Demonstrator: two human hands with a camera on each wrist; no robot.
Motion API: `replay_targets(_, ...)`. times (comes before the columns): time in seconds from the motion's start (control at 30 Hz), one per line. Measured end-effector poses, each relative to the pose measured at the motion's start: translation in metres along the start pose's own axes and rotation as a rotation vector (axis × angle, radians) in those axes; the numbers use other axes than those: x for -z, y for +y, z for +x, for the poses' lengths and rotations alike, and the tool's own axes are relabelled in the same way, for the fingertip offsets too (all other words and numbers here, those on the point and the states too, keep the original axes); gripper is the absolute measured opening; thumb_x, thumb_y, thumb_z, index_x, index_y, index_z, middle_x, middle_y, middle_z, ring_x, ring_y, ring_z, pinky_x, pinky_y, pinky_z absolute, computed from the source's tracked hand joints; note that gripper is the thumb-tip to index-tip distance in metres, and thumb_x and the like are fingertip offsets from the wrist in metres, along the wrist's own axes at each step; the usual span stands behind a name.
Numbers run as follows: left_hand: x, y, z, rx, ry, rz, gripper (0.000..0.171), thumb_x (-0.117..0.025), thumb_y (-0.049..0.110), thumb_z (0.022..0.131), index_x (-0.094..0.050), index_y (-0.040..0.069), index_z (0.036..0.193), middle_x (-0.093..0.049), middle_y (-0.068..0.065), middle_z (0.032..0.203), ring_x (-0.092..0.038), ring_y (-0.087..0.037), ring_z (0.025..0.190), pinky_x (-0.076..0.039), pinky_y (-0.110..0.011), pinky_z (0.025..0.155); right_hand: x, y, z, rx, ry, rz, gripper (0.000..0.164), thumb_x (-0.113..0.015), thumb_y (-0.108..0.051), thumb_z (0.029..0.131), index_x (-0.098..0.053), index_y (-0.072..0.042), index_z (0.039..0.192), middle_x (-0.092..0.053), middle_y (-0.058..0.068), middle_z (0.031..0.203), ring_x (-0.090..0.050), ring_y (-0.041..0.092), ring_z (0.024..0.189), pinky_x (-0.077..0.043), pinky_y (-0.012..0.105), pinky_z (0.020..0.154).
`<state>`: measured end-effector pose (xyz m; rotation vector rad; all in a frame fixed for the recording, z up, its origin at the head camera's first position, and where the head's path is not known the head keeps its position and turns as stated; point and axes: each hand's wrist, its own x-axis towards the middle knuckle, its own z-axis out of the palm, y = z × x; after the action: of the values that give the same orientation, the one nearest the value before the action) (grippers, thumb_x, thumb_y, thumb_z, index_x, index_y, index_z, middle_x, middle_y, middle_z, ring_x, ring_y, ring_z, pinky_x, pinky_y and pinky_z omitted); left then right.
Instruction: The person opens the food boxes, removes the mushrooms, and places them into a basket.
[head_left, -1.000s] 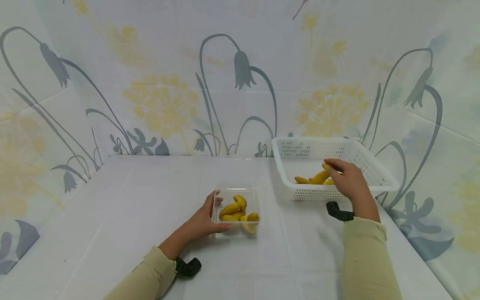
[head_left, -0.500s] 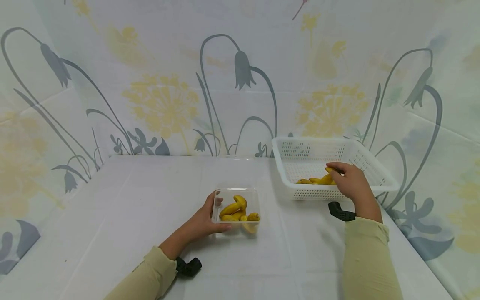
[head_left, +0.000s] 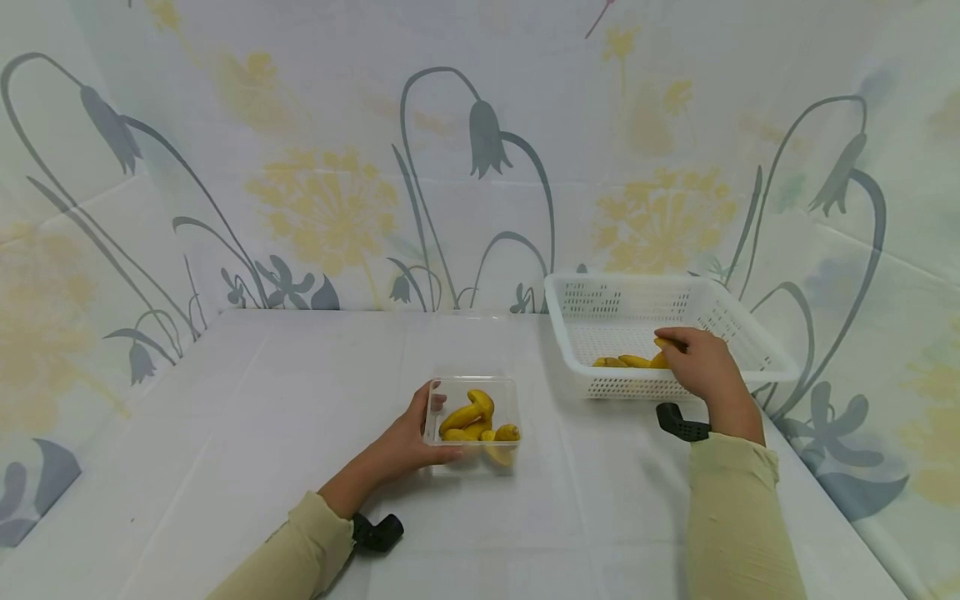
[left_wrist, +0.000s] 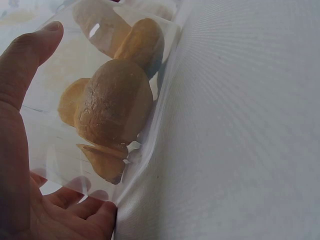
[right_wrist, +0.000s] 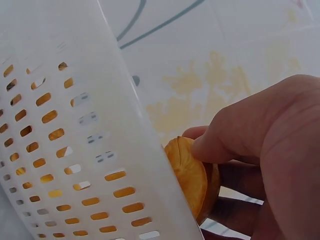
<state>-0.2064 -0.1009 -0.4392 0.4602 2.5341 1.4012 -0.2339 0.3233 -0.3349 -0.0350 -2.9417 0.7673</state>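
While the right hand (head_left: 701,362) is pinching a mushroom (right_wrist: 187,175) between thumb and fingers, that mushroom is staying behind the near wall of the white basket (head_left: 600,388). Other mushrooms (head_left: 633,362) are lying beside it on its left. The left hand (head_left: 412,433) is gripping a clear box (head_left: 474,444), its thumb pressing the near side and its fingers curling round the left. Several boxed mushrooms (head_left: 480,404) are resting inside. Box and basket are standing apart on a white table (head_left: 300,400), and a flowered cloth (head_left: 337,125) is hanging behind.
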Motion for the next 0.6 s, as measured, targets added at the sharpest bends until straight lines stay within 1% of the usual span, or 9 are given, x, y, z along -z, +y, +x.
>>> replay_targets(0.13,-0.0001,0.0,-0.0001,-0.003,0.001,0.0,0.117,-0.083,0.052,0.07,-0.008,0.022,0.155,-0.034,-0.007,0.154,-0.033,-0.035,0.143,-0.029,-0.057,0.114,-0.0019,-0.0008,0.0006,0.01,-0.01,-0.023,0.045,-0.037,-0.02,0.1,-0.05,-0.002,0.139,-0.047,0.026,0.141,-0.048,0.043,0.121,-0.043,0.058,0.095)
replay_targets(0.3,-0.0001,0.0,0.0004,-0.005,0.002,0.004,0.117,-0.083,0.051,0.07,-0.009,0.02,0.155,-0.035,-0.008,0.154,-0.034,-0.035,0.143,-0.029,-0.058,0.114,-0.0033,-0.0024,0.001,0.018,-0.031,-0.04,0.045,-0.038,-0.02,0.1,-0.05,-0.003,0.139,-0.046,0.026,0.142,-0.047,0.043,0.122,-0.044,0.056,0.093)
replay_targets(0.4,0.0,0.0001,0.0004,-0.005,0.002,0.003,0.118,-0.083,0.051,0.07,-0.009,0.019,0.155,-0.035,-0.008,0.154,-0.034,-0.035,0.142,-0.03,-0.058,0.114,-0.0029,-0.0034,0.0005,0.025,-0.032,-0.04,0.043,-0.041,-0.022,0.101,-0.051,-0.004,0.139,-0.045,0.027,0.142,-0.045,0.046,0.124,-0.043,0.059,0.094)
replay_targets(0.5,0.0002,0.0008,-0.0001,-0.001,0.0,-0.003,0.118,-0.083,0.051,0.07,-0.009,0.02,0.155,-0.035,-0.008,0.154,-0.033,-0.035,0.143,-0.029,-0.057,0.114,-0.0026,-0.0042,0.0008,0.018,-0.027,-0.041,0.043,-0.042,-0.025,0.101,-0.051,-0.005,0.139,-0.044,0.027,0.144,-0.039,0.05,0.129,-0.038,0.064,0.1)
replay_targets(0.6,0.0007,0.0018,-0.0007,0.003,-0.003,-0.009,0.118,-0.084,0.05,0.069,-0.009,0.021,0.155,-0.034,-0.007,0.154,-0.032,-0.034,0.144,-0.029,-0.057,0.114,-0.0016,-0.0045,0.0019,0.006,-0.033,-0.053,0.045,-0.04,-0.027,0.102,-0.049,-0.006,0.141,-0.04,0.029,0.145,-0.038,0.051,0.129,-0.037,0.065,0.1)
